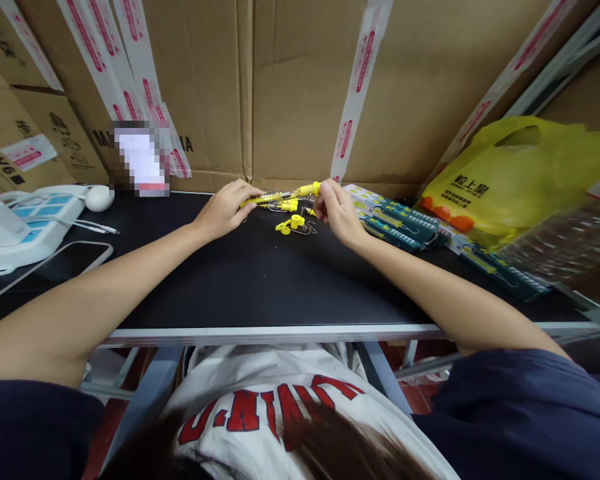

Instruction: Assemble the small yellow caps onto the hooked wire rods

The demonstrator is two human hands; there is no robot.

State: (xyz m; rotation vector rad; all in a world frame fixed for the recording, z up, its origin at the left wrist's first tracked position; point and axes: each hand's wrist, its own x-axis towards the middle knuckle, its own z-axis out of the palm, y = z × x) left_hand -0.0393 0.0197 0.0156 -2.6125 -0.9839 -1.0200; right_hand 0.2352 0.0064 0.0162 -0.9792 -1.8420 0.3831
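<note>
Between my two hands a thin yellow-and-clear spring scale (275,197) is held just above the black table. My left hand (225,208) has its fingers closed round the left end. At the other end, my right hand (339,215) pinches the yellow end piece (308,190). Whether that piece is joined to the tube cannot be made out. Behind and below lies another yellow part (289,206), partly hidden. Closer to me on the table are loose yellow clips (290,225) with a metal hook (307,229).
Green printed packages (400,223) are stacked beside my right hand. A yellow plastic bag (520,180) and clear plastic packaging (570,230) lie at the right. At the left are a white power strip (55,227) and a phone (60,263). Large cardboard boxes (300,87) stand behind.
</note>
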